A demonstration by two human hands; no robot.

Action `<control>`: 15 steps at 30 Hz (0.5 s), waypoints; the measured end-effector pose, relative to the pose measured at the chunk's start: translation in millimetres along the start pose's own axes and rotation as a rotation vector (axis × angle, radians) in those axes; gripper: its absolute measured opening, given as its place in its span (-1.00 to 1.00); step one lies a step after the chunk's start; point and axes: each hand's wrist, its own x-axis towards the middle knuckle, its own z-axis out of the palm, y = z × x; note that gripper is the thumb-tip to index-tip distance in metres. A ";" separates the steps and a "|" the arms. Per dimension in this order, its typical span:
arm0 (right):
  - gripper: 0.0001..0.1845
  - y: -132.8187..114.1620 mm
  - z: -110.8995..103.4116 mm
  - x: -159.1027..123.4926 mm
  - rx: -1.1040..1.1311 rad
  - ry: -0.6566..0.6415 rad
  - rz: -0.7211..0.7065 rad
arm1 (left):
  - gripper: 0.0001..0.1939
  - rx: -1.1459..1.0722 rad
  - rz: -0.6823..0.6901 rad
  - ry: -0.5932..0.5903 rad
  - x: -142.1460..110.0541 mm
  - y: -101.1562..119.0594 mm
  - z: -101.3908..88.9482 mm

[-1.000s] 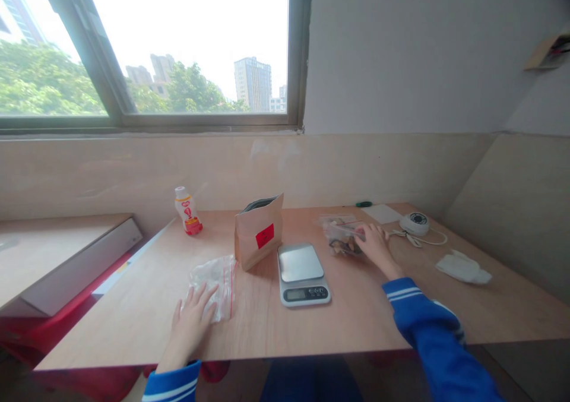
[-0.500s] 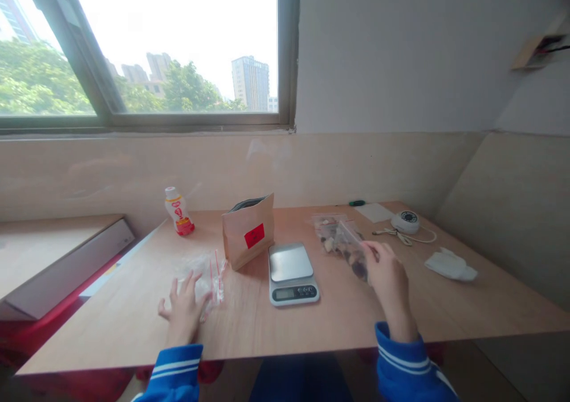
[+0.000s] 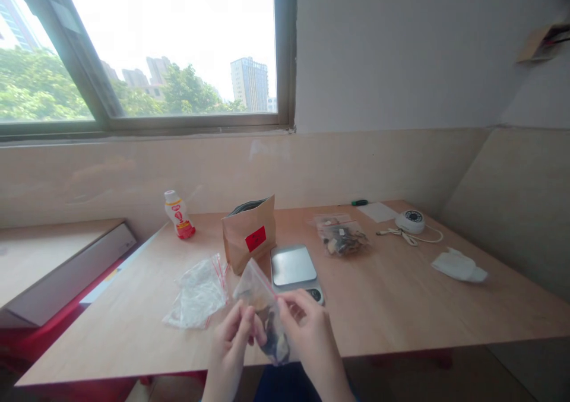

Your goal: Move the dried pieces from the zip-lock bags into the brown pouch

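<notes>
Both my hands are raised in front of me over the near edge of the wooden table (image 3: 401,307). My left hand (image 3: 231,348) and my right hand (image 3: 309,336) pinch a small clear zip bag (image 3: 262,307) with a red seal line and dark pieces inside. The bag hangs between my fingers, tilted. Just beyond it lies a digital kitchen scale (image 3: 294,268). To the left, a pile of empty clear zip bags (image 3: 198,292) lies flat on the table.
A brown paper pouch with a red label (image 3: 249,234) stands behind the scale. More filled zip bags (image 3: 342,236) lie at the back right. A small bottle (image 3: 176,214), a white round device with a cord (image 3: 412,221), a white cloth (image 3: 458,266) and a paper sheet (image 3: 378,211) are around.
My right hand lifted a filled bag from the stack at the right and carried it to the front centre. My left hand left the empty bags and joined it on the bag.
</notes>
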 end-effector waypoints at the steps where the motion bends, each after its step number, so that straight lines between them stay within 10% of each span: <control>1: -0.71 -0.9 7.3 -1.6 0.011 -0.046 0.013 | -0.47 -0.011 -0.027 -0.041 -2.3 2.6 4.3; 15: -0.58 9.4 28.4 -5.6 0.096 -0.279 0.121 | -0.43 -0.092 -0.218 -0.035 2.3 -17.8 7.3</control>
